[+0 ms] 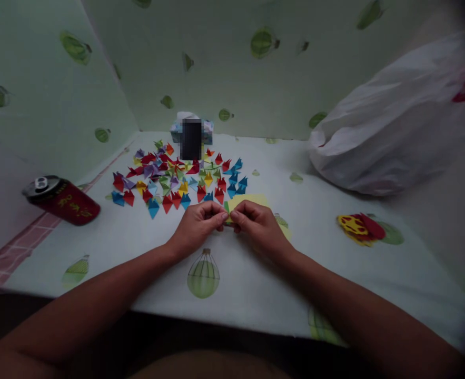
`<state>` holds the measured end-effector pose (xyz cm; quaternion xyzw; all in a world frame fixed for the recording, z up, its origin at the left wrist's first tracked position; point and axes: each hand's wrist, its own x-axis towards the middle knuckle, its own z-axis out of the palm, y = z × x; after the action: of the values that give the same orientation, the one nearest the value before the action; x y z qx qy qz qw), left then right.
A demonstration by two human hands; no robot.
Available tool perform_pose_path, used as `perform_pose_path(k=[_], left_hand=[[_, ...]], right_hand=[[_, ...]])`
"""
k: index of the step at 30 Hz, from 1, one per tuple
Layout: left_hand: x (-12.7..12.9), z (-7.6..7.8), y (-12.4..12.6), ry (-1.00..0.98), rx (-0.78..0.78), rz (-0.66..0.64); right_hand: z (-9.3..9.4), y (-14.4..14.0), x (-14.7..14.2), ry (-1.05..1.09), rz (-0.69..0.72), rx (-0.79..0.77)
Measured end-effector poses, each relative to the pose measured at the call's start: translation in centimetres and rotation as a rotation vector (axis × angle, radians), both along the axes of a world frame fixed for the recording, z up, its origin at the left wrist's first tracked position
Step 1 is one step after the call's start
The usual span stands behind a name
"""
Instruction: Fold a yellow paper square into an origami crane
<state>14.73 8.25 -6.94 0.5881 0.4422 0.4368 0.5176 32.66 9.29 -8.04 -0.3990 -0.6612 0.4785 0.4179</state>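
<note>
My left hand (pixel 203 221) and my right hand (pixel 256 221) meet above the middle of the table, with thumbs and fingertips pinched together. Between them is a small piece of green paper (pixel 226 206), mostly covered by the fingers, so its shape cannot be made out. Pale yellow paper (pixel 258 199) lies on the table just behind and under my right hand. Beyond my left hand spreads a crowd of small folded paper pieces (pixel 176 199) with pointed tips, in red, blue, yellow, green and purple.
A red drink can (pixel 72 202) stands at the left. At the back, a dark phone-like rectangle (pixel 191 141), partly blurred, leans before a tissue box (pixel 208 132). A large white plastic bag (pixel 378 126) fills the right rear. Yellow and red cut-out pieces (pixel 354 225) lie at the right.
</note>
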Motion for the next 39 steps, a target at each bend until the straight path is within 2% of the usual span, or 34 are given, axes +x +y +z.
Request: perform_pose_path(k=[4, 8, 15, 19, 21, 25, 28, 34, 39], left_hand=[[0.0, -0.13, 0.03, -0.015, -0.017, -0.052], [0.05, -0.22, 0.03, -0.04, -0.057, -0.099], [-0.01, -0.51, 0.29, -0.071, 0.011, 0.042], [0.05, -0.66, 0.38, -0.192, -0.037, 0.022], [0.06, -0.62, 0.33, -0.165, -0.041, 0.011], [-0.06, -0.35, 0.25, -0.024, 0.02, 0.076], [-0.19, -0.14, 0.27, -0.004, 0.017, 0.039], [-0.38, -0.26, 0.52, -0.108, -0.03, -0.014], [-0.41, -0.33, 0.61, -0.107, -0.025, -0.031]], right_hand=[[-0.01, -0.19, 0.11, -0.049, -0.039, 0.063], [-0.17, -0.19, 0.05, 0.02, -0.093, 0.032], [-0.07, -0.19, -0.39, 0.155, 0.004, -0.112], [-0.22, -0.23, -0.59, 0.224, 0.004, -0.127], [-0.28, -0.25, -0.61, 0.21, 0.008, -0.12], [-0.27, -0.22, -0.51, 0.161, 0.02, -0.077], [-0.39, -0.12, -0.37, 0.193, 0.018, -0.086], [-0.84, -0.11, -0.37, 0.322, 0.046, -0.262], [-0.5, -0.22, -0.4, 0.314, 0.061, -0.251]])
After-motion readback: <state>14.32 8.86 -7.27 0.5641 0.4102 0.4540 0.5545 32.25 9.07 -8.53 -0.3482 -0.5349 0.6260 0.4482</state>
